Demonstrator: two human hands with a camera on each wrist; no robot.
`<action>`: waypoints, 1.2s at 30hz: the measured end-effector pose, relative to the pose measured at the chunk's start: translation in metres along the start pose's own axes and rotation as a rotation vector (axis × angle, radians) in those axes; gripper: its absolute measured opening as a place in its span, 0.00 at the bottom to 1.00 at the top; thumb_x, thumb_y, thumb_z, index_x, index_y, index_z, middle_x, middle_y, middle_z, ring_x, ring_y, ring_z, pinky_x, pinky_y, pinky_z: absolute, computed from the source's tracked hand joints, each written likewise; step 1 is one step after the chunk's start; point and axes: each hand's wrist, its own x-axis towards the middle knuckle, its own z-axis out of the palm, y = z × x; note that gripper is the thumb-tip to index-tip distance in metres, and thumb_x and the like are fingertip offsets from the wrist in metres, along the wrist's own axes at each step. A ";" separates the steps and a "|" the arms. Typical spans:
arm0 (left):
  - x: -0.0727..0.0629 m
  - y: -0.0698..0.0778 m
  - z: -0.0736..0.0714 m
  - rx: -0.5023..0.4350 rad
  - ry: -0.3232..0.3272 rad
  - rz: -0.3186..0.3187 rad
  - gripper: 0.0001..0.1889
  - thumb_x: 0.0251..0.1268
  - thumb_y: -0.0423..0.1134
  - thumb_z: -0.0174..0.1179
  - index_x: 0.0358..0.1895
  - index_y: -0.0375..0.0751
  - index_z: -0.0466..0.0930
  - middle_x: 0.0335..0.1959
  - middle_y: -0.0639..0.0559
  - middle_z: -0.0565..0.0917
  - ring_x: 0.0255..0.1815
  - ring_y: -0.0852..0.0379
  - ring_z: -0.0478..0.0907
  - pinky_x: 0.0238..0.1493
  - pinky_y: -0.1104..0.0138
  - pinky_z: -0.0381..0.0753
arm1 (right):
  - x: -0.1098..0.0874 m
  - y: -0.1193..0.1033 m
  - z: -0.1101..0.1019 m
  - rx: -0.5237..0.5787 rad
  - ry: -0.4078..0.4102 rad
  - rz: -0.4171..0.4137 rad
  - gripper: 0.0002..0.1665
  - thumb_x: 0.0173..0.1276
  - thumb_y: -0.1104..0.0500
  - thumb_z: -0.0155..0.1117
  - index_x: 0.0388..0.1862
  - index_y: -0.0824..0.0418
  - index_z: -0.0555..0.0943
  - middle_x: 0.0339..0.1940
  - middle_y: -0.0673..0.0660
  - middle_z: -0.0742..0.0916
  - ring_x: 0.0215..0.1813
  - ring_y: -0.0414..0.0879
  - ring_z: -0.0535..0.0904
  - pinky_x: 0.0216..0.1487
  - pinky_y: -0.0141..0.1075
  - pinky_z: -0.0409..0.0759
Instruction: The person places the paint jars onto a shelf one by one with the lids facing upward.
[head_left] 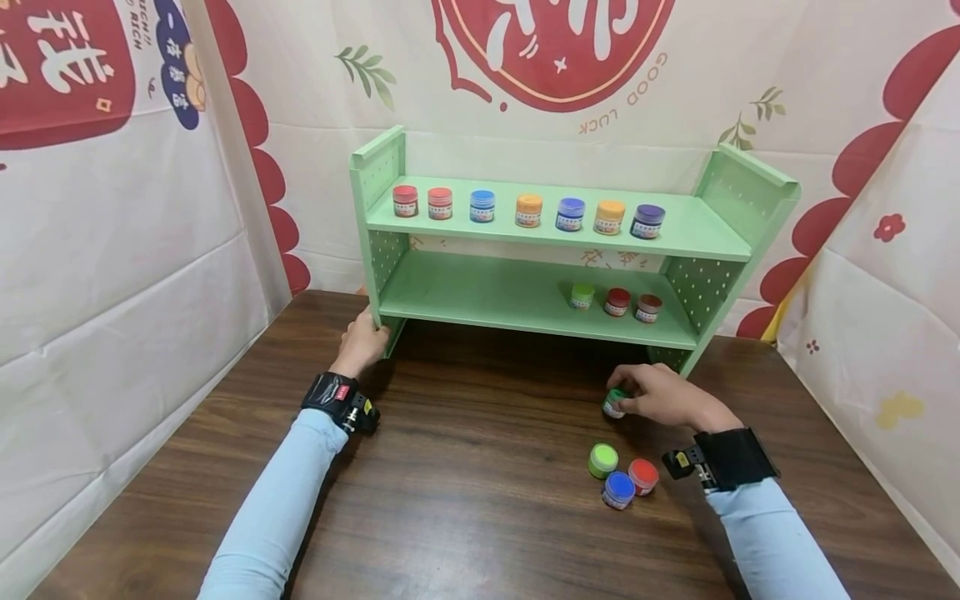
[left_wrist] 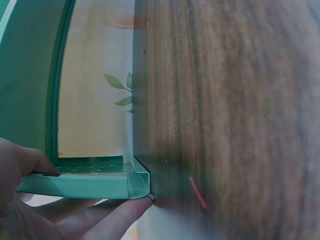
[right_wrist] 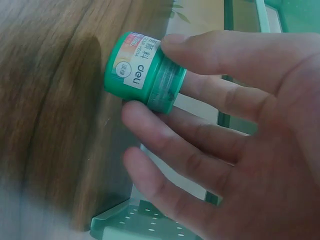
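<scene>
My left hand [head_left: 363, 342] grips the lower left side panel of a green two-tier shelf [head_left: 480, 283]; in the left wrist view the thumb lies on one face of the panel edge [left_wrist: 75, 186] and the fingers on the other. My right hand [head_left: 667, 395] pinches a small green paint jar [right_wrist: 135, 72] between thumb and fingers, low over the table in front of the shelf's right end. The jar's label faces the right wrist camera. Nearer me sit a light green jar [head_left: 603, 460], a red jar [head_left: 643, 476] and a blue jar [head_left: 618, 490], grouped closely.
Several paint jars line the upper shelf board [head_left: 690, 229], in red, blue, orange and purple. On the lower board [head_left: 480, 296], a light green jar [head_left: 582, 296] and two dark red jars [head_left: 617, 302] stand toward the right. Printed cloth [head_left: 300, 125] hangs behind the wooden table [head_left: 465, 433].
</scene>
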 end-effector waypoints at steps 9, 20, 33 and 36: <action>0.002 0.001 0.001 -0.003 0.000 -0.004 0.22 0.73 0.41 0.48 0.68 0.48 0.69 0.53 0.35 0.80 0.50 0.36 0.77 0.49 0.40 0.76 | -0.003 -0.027 -0.019 -0.019 0.186 -0.071 0.18 0.72 0.59 0.68 0.60 0.59 0.81 0.41 0.52 0.87 0.39 0.42 0.80 0.40 0.34 0.79; 0.001 -0.002 0.002 0.004 0.010 -0.012 0.23 0.73 0.41 0.48 0.69 0.49 0.68 0.54 0.35 0.80 0.52 0.35 0.78 0.51 0.39 0.76 | 0.029 -0.063 -0.046 -0.040 0.317 -0.125 0.24 0.74 0.57 0.67 0.65 0.63 0.78 0.45 0.59 0.89 0.44 0.49 0.86 0.42 0.39 0.81; 0.001 0.000 0.004 0.000 0.014 -0.020 0.23 0.72 0.40 0.50 0.68 0.49 0.69 0.55 0.35 0.81 0.55 0.33 0.79 0.53 0.37 0.76 | 0.100 -0.079 -0.066 -0.145 0.316 -0.119 0.23 0.70 0.54 0.71 0.61 0.63 0.84 0.54 0.64 0.89 0.57 0.59 0.83 0.59 0.56 0.79; 0.001 -0.001 0.003 0.005 0.023 -0.024 0.23 0.72 0.40 0.50 0.68 0.48 0.69 0.56 0.35 0.82 0.57 0.32 0.80 0.54 0.36 0.76 | 0.112 -0.080 -0.069 -0.176 0.324 -0.138 0.22 0.69 0.56 0.72 0.59 0.64 0.85 0.54 0.64 0.89 0.59 0.60 0.82 0.62 0.55 0.77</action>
